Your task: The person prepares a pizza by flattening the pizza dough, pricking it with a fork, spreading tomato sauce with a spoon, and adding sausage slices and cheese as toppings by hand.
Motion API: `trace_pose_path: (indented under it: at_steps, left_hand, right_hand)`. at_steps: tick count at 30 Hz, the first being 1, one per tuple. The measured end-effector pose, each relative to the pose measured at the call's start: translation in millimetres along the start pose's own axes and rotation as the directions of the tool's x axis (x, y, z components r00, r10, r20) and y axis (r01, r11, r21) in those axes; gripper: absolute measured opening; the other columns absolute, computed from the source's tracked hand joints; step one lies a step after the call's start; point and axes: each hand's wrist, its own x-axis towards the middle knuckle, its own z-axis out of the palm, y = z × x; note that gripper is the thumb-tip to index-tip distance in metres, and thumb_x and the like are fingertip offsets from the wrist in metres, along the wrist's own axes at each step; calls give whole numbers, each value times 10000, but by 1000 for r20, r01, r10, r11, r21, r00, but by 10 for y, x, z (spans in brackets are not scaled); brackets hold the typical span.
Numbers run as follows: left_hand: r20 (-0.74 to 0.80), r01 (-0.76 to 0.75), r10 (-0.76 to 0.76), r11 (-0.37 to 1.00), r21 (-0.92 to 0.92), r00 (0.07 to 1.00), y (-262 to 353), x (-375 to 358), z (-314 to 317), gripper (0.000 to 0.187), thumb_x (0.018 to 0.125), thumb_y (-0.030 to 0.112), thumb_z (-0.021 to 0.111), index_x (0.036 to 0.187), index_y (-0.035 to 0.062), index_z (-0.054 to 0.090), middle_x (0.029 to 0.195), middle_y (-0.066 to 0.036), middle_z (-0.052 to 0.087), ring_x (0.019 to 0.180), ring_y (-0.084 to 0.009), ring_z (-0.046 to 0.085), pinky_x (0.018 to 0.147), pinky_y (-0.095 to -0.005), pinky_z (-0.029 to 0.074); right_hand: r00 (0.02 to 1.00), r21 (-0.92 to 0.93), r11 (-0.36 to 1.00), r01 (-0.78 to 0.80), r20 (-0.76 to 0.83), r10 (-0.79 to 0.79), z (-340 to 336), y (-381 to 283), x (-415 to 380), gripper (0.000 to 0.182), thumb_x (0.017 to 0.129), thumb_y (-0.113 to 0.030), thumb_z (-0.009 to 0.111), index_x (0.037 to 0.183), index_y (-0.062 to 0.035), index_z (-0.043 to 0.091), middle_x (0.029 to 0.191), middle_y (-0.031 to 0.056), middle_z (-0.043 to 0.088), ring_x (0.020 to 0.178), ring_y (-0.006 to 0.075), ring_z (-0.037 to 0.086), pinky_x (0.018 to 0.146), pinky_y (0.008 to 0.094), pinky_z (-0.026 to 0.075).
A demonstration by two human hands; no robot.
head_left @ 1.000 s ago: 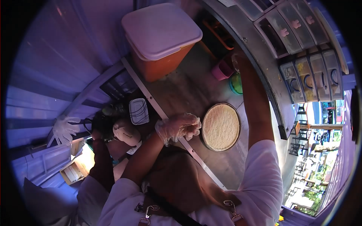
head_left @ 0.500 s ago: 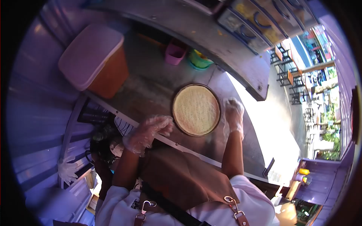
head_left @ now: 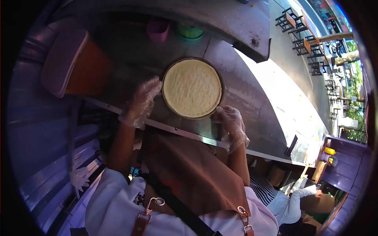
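A round of pale, pricked pizza dough (head_left: 192,87) lies flat in a dark round pizza pan (head_left: 223,87) on the metal worktop. My left hand (head_left: 142,101), in a clear plastic glove, is at the pan's left side. Its fingers are stretched out close to the rim, with nothing seen in them. My right hand (head_left: 232,125), gloved the same way, has its bent fingers and thumb closed at the lower right rim of the pan. The exact contact under those fingertips is partly hidden.
A brown bin with a pale lid (head_left: 65,63) stands at the left. Pink (head_left: 158,30) and green (head_left: 189,32) containers sit behind the pan, under a raised metal shelf (head_left: 252,35). Another person's sleeved arm (head_left: 293,204) shows at the lower right. Stools (head_left: 303,45) stand outside.
The camera view has shifted, so pan and worktop sit higher in it. My right hand has come from the pan's right side to its lower right rim; my left hand is further up along the left side.
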Motion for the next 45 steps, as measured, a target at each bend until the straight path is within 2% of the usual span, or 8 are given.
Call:
trace_pose_path:
  at_steps: [4, 6, 13, 25, 28, 30, 36, 45]
  left_hand:
    - [-13, -133, 242, 577, 806, 970, 428, -305, 234, 407, 969, 223, 645, 1277, -41, 615, 1022, -114, 738, 1030, -188, 677, 927, -331, 517]
    - [604, -658, 346, 54, 751, 718, 224, -308, 143, 309, 942, 182, 656, 1191, -2, 657, 1017, -69, 728, 1013, -221, 679, 942, -336, 513]
    - [598, -687, 337, 340, 642, 727, -899, -187, 35, 189, 919, 139, 666, 1100, 86, 671, 1049, -78, 672, 1101, -235, 648, 996, -371, 513]
    - [451, -612, 526, 179, 770, 721, -936, -418, 380, 256, 861, 131, 700, 1114, 91, 698, 1049, -65, 713, 1005, -258, 692, 922, -368, 555]
    - [564, -674, 574, -28, 738, 594, -1051, -464, 481, 277, 873, 125, 668, 1148, 103, 697, 1068, -95, 704, 1022, -272, 686, 920, -380, 555]
    - [496, -471, 476, -180, 863, 726, -1448, -406, 370, 313, 882, 146, 643, 1188, 97, 685, 1119, -112, 688, 1064, -286, 669, 937, -400, 545]
    - [555, -554, 585, -205, 807, 591, -1175, -459, 566, 321, 905, 180, 631, 1212, 92, 671, 1061, -110, 706, 998, -310, 695, 857, -412, 575]
    - [399, -482, 601, -26, 876, 692, -1303, -529, 429, 306, 928, 230, 583, 1201, 114, 655, 1133, -105, 671, 949, -283, 695, 815, -412, 576]
  right_hand:
    - [930, -603, 720, 343, 110, -351, 413, -230, -330, 235, 928, -234, 658, 1093, -77, 717, 953, 129, 735, 900, 268, 708, 789, 386, 539]
    - [694, -720, 204, 663, 488, -529, 543, -473, -316, 247, 897, -286, 680, 1042, -93, 728, 1012, 133, 714, 961, 314, 673, 809, 417, 528]
    - [613, -606, 140, 783, 713, -341, 644, -421, 76, 240, 874, -274, 671, 967, -56, 710, 923, 170, 689, 905, 351, 661, 771, 459, 511]
    - [605, -608, 84, 789, 747, -275, 396, -509, 148, 363, 856, -338, 704, 1114, -84, 718, 1099, 132, 679, 1034, 339, 634, 903, 441, 508]
    - [616, -618, 66, 783, 759, -209, 406, -510, 175, 389, 848, -348, 708, 1128, -77, 713, 1118, 119, 679, 1053, 327, 628, 907, 431, 508]
    - [576, -582, 53, 811, 780, -243, 360, -476, 220, 379, 849, -348, 707, 1112, -76, 715, 1103, 120, 679, 1047, 324, 629, 902, 431, 509]
    - [450, -507, -63, 860, 809, -378, 241, -424, 341, 346, 852, -356, 705, 1056, -77, 710, 1029, 117, 676, 1010, 315, 634, 868, 437, 513]
    - [355, -447, -103, 888, 813, -462, 244, -317, 403, 375, 845, -383, 717, 1047, -67, 700, 989, 116, 670, 959, 327, 632, 821, 455, 512]
